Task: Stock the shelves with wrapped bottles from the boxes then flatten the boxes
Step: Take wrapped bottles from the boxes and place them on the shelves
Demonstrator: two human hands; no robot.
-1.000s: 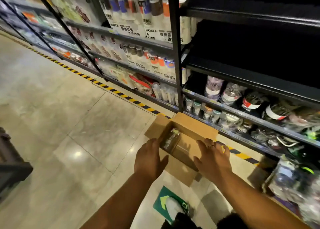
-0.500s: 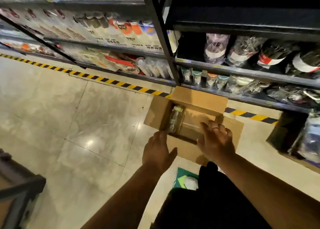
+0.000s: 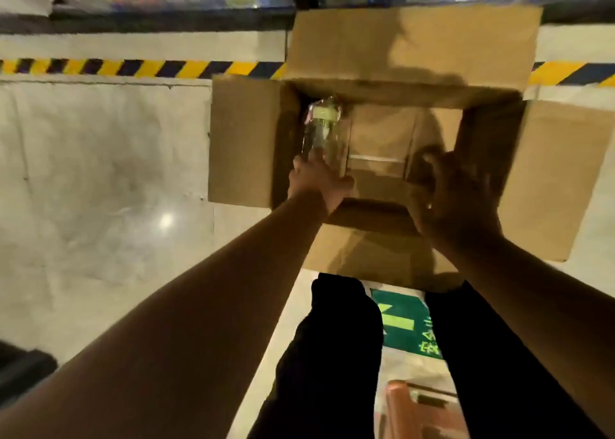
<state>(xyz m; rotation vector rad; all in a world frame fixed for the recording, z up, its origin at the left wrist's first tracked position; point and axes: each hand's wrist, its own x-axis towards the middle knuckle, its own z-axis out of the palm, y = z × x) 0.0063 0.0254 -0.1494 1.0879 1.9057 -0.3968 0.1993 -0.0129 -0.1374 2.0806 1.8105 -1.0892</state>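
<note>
Looking down into the open cardboard box [image 3: 416, 46] in the upper middle of the frame, we find one wrapped bottle [image 3: 324, 129] lying along the box's left inner wall, its pale green cap pointing toward the top of the frame and clear film crinkled around it. The rest of the box floor shows bare cardboard. Our left hand [image 3: 319, 180] reaches over the near rim and touches the bottle's lower end, one finger laid up along it and the thumb out to the right; through the blur we cannot tell whether the fingers wrap around it. Our right hand [image 3: 456, 205] hangs over the right part of the box, apart from the bottle, its fingers bent downward and smeared by motion, so we cannot tell whether it holds anything. The box's four flaps are folded outward, and it sits on the pale tiled floor [image 3: 100, 155]. A yellow-and-black striped tape [image 3: 133, 67] crosses the floor behind the box, with the lowest shelf edge [image 3: 166, 2] above it at the top of the frame. Below the box we see our legs in black trousers [image 3: 332, 355], and a green floor sticker [image 3: 406, 322] between them.
</note>
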